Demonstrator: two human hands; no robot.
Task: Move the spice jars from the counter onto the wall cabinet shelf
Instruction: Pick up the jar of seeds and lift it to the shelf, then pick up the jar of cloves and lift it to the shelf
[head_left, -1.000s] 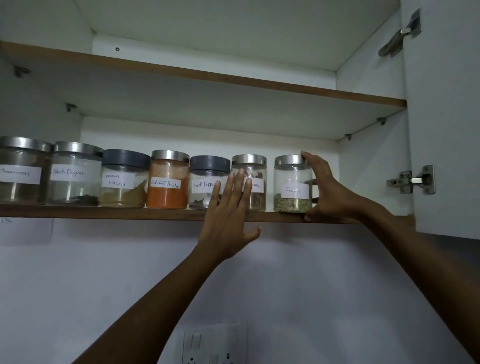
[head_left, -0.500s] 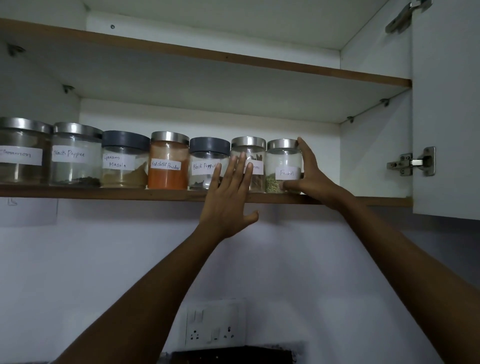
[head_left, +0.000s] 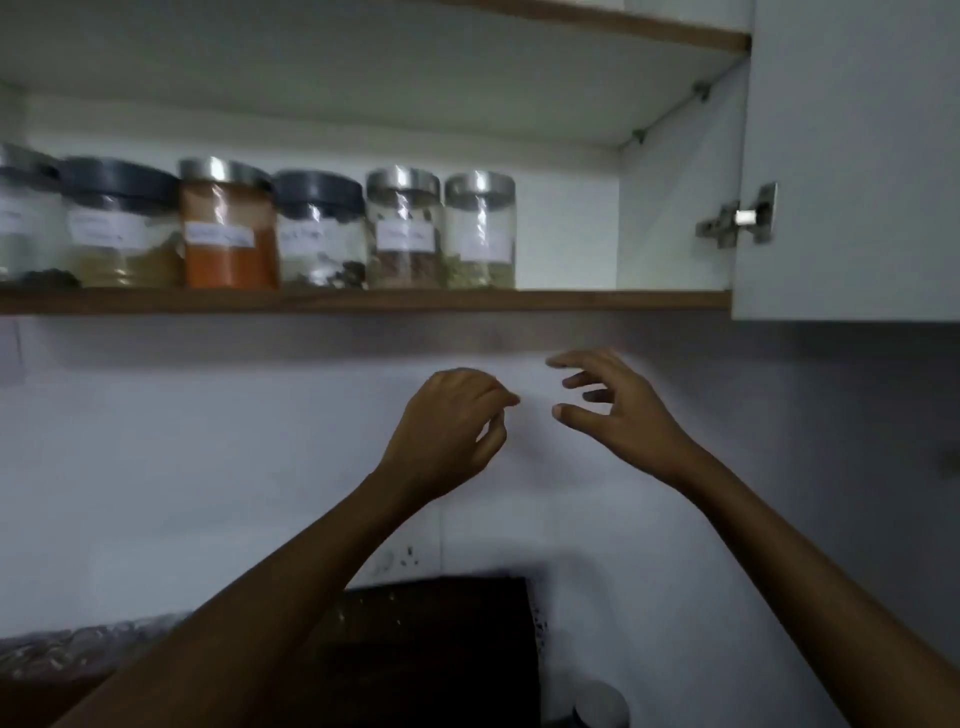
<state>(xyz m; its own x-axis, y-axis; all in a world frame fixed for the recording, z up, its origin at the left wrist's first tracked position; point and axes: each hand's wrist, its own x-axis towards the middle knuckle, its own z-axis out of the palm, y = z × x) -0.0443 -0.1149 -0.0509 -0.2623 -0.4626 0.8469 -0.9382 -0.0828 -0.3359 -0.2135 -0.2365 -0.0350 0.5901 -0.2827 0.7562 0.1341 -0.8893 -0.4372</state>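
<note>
My left hand (head_left: 447, 431), loosely curled, and right hand (head_left: 618, 410), fingers spread, hang empty below the shelf (head_left: 623, 300), where the spice jars (head_left: 319, 234) stand in a row. For any next jar (none clearly in view below), I should grip the glass, not the lid.

Jars (head_left: 322, 234) stand in one row on the shelf (head_left: 623, 300), filling its left and middle, rightmost jar (head_left: 480, 231) short of the cabinet side wall (head_left: 670, 208); door (head_left: 857, 156) hangs open at right; below the shelf edge, left hand (head_left: 447, 431) just left of right hand (head_left: 618, 410), not touching.
</note>
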